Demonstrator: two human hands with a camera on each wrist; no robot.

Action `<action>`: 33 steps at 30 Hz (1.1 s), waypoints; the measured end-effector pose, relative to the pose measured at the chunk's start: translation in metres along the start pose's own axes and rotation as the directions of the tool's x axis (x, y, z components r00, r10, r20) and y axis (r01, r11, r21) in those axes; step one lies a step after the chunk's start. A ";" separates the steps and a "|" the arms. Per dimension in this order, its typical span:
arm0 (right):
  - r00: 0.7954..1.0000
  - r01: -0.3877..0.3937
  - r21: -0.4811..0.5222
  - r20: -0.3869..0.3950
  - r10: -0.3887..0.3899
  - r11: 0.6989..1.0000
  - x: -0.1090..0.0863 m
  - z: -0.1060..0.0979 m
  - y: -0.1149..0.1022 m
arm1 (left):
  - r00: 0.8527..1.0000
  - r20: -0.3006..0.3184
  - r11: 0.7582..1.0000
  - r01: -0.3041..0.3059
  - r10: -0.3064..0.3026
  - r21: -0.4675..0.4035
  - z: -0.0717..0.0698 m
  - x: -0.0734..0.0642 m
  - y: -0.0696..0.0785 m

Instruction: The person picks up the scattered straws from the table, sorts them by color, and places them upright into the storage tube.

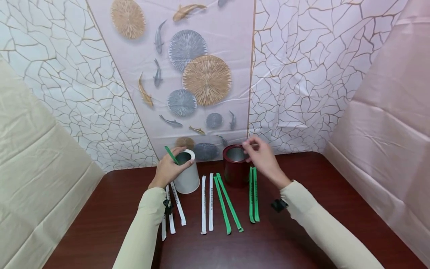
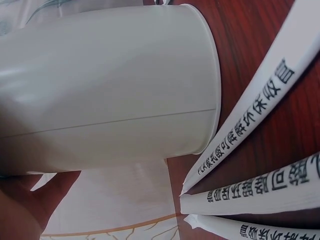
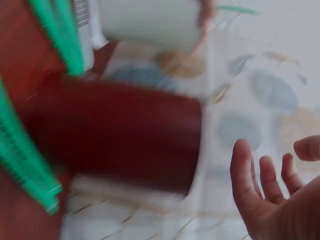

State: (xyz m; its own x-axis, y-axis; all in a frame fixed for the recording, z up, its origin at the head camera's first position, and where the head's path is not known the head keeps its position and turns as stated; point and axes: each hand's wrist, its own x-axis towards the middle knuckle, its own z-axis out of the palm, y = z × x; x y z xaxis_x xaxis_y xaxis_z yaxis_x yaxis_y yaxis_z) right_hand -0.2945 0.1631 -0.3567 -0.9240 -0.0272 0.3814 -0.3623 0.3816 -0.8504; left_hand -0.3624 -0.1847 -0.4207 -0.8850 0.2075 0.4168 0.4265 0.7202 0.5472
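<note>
My left hand (image 1: 169,170) holds a green paper-wrapped straw (image 1: 170,154) at the mouth of the white can (image 1: 188,179). The straw slants upward out of the hand, and its lower part is hidden by the fingers and the can. The left wrist view shows the can's side (image 2: 110,90) close up, with a finger beside it. By the rim of the dark red can (image 1: 235,170) is my right hand (image 1: 263,155), with fingers apart and nothing between them. In the right wrist view its fingers (image 3: 242,170) are loosely bent beyond the red can's mouth.
Several white wrapped straws (image 1: 178,205) lie under the left forearm and in front of the white can. Two green straws (image 1: 228,203) lie mid-table, two more (image 1: 254,194) by the red can. Patterned cloth (image 1: 206,80) hangs behind the table.
</note>
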 end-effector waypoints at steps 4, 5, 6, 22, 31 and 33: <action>0.989 -0.125 -0.171 0.057 0.137 0.977 -0.012 -0.022 0.035 | 1.000 0.006 1.000 -0.011 0.011 0.003 0.002 -0.001 0.000; 0.980 -0.159 -0.218 0.088 0.181 0.963 -0.015 -0.026 0.042 | 1.000 0.013 1.000 -0.013 0.013 0.004 0.003 -0.001 0.000; 0.967 -0.182 -0.259 0.128 0.220 0.949 -0.017 -0.030 0.049 | 1.000 0.022 1.000 -0.015 0.015 0.004 0.004 -0.002 0.000; 0.807 -0.389 -0.344 0.320 0.496 0.855 -0.020 -0.015 0.096 | 1.000 0.024 1.000 0.001 -0.001 0.010 0.000 0.003 0.001; 0.796 -0.370 -0.459 0.293 0.530 0.808 -0.019 0.001 0.102 | 1.000 0.005 1.000 -0.012 0.012 0.011 -0.002 0.001 0.000; 0.787 -0.370 -0.478 0.295 0.542 0.797 -0.018 0.003 0.102 | 1.000 0.007 1.000 -0.012 0.012 0.015 -0.002 0.001 0.000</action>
State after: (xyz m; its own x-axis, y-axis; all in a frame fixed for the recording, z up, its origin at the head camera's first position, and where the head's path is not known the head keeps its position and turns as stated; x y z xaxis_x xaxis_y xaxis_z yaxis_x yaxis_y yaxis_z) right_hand -0.3148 0.2001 -0.4515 -0.9596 -0.0868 -0.2676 0.1115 0.7559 -0.6451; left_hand -0.3629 -0.1862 -0.4192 -0.8810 0.2208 0.4184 0.4346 0.7272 0.5313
